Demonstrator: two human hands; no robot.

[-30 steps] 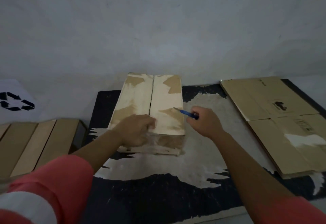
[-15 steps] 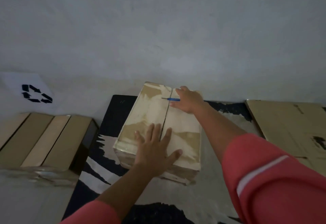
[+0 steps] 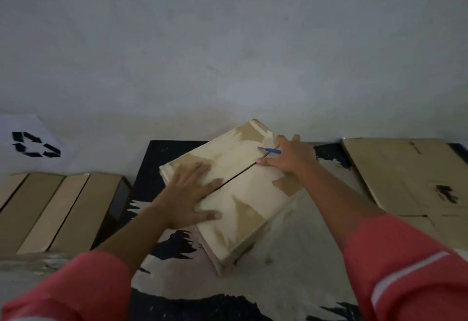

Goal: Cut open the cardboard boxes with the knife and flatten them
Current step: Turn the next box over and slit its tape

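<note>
I see a closed cardboard box [image 3: 248, 201] lying at an angle on a worn black table [image 3: 316, 244], one corner towards me. It is the task's current box and it is not yet flattened.

The left hand [image 3: 190, 194] rests flat on the near left part of the box top, its fingers [image 3: 200, 171] straight and spread wide. I judge it is pressing down so the box cannot slide under the blade.

The right hand [image 3: 291, 158] reaches to the far end of the box. It holds a blue-handled knife [image 3: 272, 150], with the thumb stretched out along the cardboard. The blade points at the far end of the centre seam [image 3: 240, 174], a dark gap between the two top flaps. That looks like the starting point for a cut drawn along the seam towards me.

To the right of the box lies flattened cardboard [image 3: 405, 176], probably finished work. To the left of the box sit more closed boxes [image 3: 58, 209], below a recycling sign [image 3: 35, 144] on the wall.
</note>
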